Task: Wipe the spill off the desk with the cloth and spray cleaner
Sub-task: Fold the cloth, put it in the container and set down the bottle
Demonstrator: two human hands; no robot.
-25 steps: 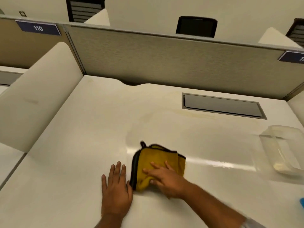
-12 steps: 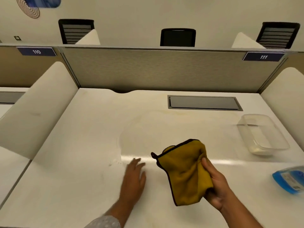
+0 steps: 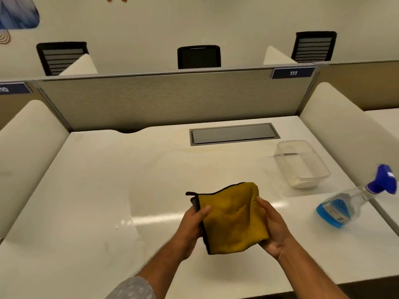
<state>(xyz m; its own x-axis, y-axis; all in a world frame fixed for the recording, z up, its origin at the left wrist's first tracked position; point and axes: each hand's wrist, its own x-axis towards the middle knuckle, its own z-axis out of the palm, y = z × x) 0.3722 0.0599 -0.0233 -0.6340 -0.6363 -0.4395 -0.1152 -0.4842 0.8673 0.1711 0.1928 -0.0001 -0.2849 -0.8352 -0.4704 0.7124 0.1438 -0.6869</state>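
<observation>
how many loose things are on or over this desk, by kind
cloth: 1, the yellow cloth, held above the desk by the left hand and right hand
spray bottle: 1, the spray bottle with blue liquid, at the desk's right edge
container: 1, the clear plastic container, beyond the bottle
total: 3

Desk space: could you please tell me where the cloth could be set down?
The left half of the desk, from the left divider to the hands, is bare. So is the strip before the cable hatch. The right side is crowded by the clear container and spray bottle.
</observation>
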